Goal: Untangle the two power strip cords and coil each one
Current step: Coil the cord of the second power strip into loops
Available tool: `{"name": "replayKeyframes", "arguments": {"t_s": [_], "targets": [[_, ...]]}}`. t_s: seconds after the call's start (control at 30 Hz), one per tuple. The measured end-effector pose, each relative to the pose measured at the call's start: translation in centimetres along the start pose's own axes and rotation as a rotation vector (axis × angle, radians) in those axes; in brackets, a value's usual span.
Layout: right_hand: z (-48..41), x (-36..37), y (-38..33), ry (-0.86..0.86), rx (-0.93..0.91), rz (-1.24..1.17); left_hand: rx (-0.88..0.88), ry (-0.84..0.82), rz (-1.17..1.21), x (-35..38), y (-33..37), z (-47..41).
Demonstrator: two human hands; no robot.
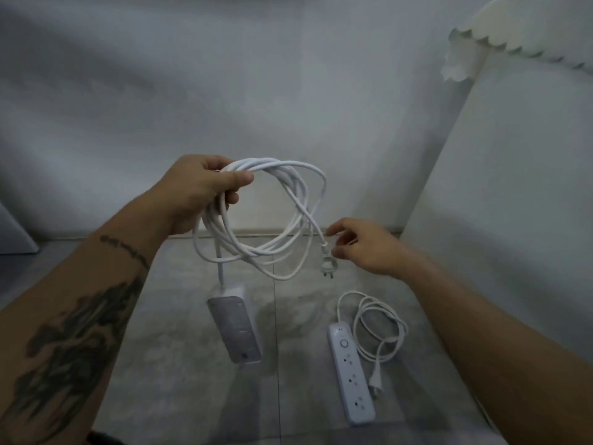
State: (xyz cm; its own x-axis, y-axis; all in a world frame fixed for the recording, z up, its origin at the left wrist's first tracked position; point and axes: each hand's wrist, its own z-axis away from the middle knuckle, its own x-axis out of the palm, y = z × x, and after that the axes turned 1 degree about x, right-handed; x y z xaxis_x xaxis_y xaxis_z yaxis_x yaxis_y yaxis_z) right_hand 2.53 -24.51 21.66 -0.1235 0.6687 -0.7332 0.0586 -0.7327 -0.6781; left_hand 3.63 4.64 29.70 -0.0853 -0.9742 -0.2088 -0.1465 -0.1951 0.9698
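Observation:
My left hand [200, 191] is raised and shut on a white cord [290, 232] wound into several loose loops. That cord's grey power strip [235, 329] dangles below the hand, above the floor. The cord's plug [328, 267] hangs at the right of the loops. My right hand [365, 244] is beside the plug with fingers spread; its fingertips are at or just off the plug. A second white power strip [351, 374] lies on the floor at lower right, its cord [380, 329] coiled beside it.
The floor [179, 364] is grey tile, meeting a pale wall [224, 91] behind. A white cloth-covered piece of furniture [519, 194] with a scalloped edge stands at the right. A pale object [12, 232] sits at the far left.

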Motion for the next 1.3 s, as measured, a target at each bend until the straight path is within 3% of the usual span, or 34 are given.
{"name": "replayKeyframes", "arguments": {"t_s": [0.17,0.4,0.47,0.6,0.8,1.1,1.2,1.3], "targets": [[1.1,-1.7,2.3,-0.072,0.196,-0.107,-0.197,-0.105,0.152,1.2,-0.1,-0.1],[3.2,0.4,6.9,-0.081,0.455,-0.288,-0.264,-0.071,-0.029,4.1,-1.2,-0.7],[3.5,1.6,6.8,-0.034,0.426,-0.351,-0.324,-0.075,0.048,4.5,-1.1,-0.9],[2.9,3.5,2.4,0.11,0.157,-0.53,-0.39,-0.129,0.247,5.6,-0.9,-0.8],[2.4,6.3,-3.8,0.026,-0.074,-0.451,-0.358,0.001,0.197,7.6,-1.0,-1.6],[0.6,8.7,-4.9,0.433,-0.036,-0.257,-0.275,0.028,0.232,8.1,-0.8,-1.5],[-0.1,7.8,-4.3,0.429,-0.002,-0.289,-0.275,0.021,0.245,8.0,-0.8,-1.4],[-0.5,7.4,-4.0,0.404,-0.051,-0.105,-0.268,-0.001,0.226,8.0,-0.8,-1.2]]}}
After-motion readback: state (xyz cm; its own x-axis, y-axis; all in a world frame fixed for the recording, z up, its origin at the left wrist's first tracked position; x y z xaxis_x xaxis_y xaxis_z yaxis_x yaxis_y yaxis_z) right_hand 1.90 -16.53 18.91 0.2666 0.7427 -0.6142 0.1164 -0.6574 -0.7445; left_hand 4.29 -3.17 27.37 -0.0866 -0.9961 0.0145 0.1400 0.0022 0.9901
